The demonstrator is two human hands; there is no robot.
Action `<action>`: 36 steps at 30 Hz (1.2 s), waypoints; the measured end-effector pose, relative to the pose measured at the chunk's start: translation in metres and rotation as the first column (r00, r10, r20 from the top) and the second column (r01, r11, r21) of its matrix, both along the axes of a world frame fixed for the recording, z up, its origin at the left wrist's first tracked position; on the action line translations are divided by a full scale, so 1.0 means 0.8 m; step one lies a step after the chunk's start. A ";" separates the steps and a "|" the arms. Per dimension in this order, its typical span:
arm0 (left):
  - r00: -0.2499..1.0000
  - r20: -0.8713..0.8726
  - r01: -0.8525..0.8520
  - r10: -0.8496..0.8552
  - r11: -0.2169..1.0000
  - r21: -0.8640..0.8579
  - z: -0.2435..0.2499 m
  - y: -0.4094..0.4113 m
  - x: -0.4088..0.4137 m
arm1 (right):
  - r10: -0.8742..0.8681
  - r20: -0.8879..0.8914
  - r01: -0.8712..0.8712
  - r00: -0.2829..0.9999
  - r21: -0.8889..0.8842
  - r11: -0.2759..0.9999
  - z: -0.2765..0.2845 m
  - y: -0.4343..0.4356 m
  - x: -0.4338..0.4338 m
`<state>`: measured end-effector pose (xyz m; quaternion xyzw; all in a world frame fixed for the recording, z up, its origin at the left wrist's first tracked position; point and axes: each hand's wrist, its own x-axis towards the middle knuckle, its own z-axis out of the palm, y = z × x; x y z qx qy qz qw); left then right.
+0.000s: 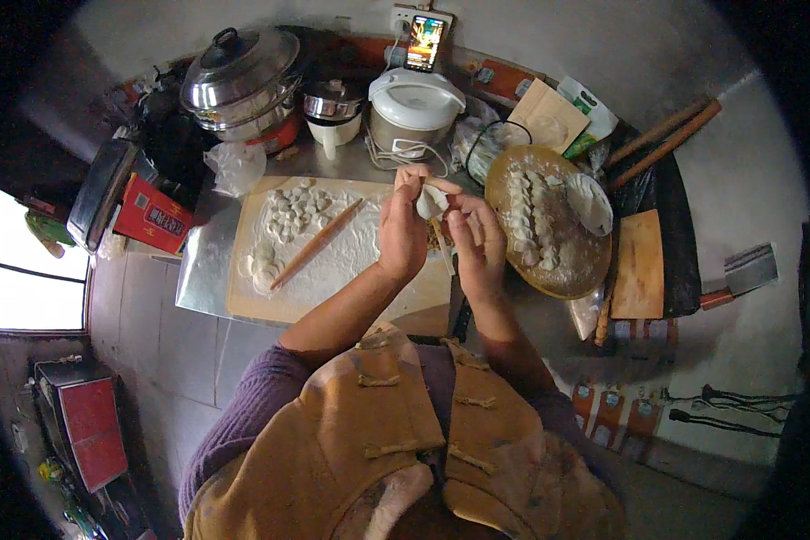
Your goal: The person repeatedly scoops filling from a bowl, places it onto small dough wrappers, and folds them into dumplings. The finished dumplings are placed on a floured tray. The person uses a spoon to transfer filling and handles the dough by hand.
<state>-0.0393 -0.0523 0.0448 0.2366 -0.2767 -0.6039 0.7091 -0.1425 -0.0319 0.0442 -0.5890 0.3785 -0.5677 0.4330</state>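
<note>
A folded dumpling (433, 201) of white dough is held up between both hands over the right part of the board. My left hand (405, 226) has its fingers around the dumpling's left and far side. From the right, the fingertips of my right hand (476, 236) press on its edge. Partly hidden below them are some minced filling (437, 237) and a pale stick-like utensil (443, 251). On the floured board (341, 297) lie a wooden rolling pin (318, 243), several small dough pieces (293, 210) and a stack of rolled wrappers (263, 266).
To the right, a round tray (577, 266) carries rows of dumplings (521, 209) and a white floury dish (589, 202). Behind the board stand a steamer pot (243, 84), a small pot (333, 111), a rice cooker (415, 101) and a lit phone (424, 44). A cleaver (749, 268) is at far right.
</note>
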 end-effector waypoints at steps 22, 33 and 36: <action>0.932 0.333 0.213 -0.143 0.960 -0.184 -0.029 -0.004 0.009 | -0.156 -0.015 0.156 0.988 -0.041 0.987 -0.004 -0.021 -0.027; 0.953 0.304 0.117 0.000 0.922 -0.368 -0.046 -0.013 -0.007 | -0.071 -0.206 0.006 0.976 -0.297 0.955 0.003 -0.021 -0.051; 0.930 0.352 0.208 -0.110 0.945 -0.254 -0.055 -0.006 -0.010 | -0.023 -0.191 -0.024 0.981 -0.241 0.970 -0.013 -0.020 -0.064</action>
